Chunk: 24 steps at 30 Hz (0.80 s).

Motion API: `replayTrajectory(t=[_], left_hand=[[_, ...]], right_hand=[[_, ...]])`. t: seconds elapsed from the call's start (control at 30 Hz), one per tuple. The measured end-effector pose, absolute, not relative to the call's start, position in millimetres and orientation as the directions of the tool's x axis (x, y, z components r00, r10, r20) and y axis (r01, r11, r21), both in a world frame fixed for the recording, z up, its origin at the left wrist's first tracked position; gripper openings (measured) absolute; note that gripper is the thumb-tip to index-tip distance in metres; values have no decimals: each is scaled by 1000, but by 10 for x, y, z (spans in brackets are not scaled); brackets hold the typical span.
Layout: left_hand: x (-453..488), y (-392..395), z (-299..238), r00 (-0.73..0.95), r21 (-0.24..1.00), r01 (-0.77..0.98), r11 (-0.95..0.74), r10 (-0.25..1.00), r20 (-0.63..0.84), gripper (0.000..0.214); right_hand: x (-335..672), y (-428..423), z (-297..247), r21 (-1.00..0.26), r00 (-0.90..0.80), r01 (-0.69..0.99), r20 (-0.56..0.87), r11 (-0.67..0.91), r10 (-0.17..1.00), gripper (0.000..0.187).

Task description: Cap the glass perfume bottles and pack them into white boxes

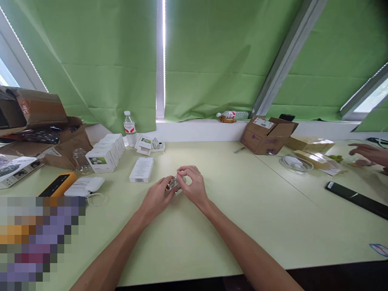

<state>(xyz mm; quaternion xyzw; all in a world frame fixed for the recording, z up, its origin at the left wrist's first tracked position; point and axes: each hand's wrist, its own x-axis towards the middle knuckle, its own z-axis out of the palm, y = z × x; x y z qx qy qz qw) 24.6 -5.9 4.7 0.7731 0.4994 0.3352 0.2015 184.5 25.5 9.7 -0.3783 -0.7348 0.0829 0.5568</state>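
Note:
Over the middle of the table, my left hand [157,198] is closed around the side of a small clear, shiny item [173,184] with silvery glints. Its exact kind cannot be made out. My right hand [194,186] meets it from the other side, thumb and forefinger pinched at its upper edge. Fingers cover much of the item. Just left of my hands a white printed carton [142,169] with a barcode lies flat. Behind that are an opened white box [144,144] and a white tray [158,147] with small clear parts.
Several white boxes [104,153] stand in a row at the left, near a water bottle [130,129], a white charger-like device [85,186] and an orange-and-black case [59,184]. A cardboard box [263,135] sits back right. Another person's hand [368,153] is at far right, above a black bar [357,199].

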Motion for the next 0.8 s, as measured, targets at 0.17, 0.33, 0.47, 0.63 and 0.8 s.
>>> replayTrajectory(t=[0.17, 0.33, 0.47, 0.63, 0.8], left_hand=[[240, -52, 29, 276, 646, 641, -414, 910, 308, 32], [243, -51, 38, 289, 643, 642, -418, 909, 302, 36], [245, -52, 41, 291, 644, 636, -425, 905, 310, 35], [241, -47, 33, 285, 639, 644, -422, 907, 312, 35], [241, -47, 32, 281, 631, 651, -421, 907, 315, 35]], right_hand=[[1859, 282, 92, -584, -77, 450, 728, 675, 681, 12], [1829, 308, 64, -590, -52, 484, 717, 646, 695, 13], [1840, 280, 81, -540, -71, 500, 753, 677, 654, 9], [1874, 269, 110, -532, -126, 447, 759, 719, 639, 9], [1851, 301, 67, -558, -76, 482, 741, 675, 667, 9]])
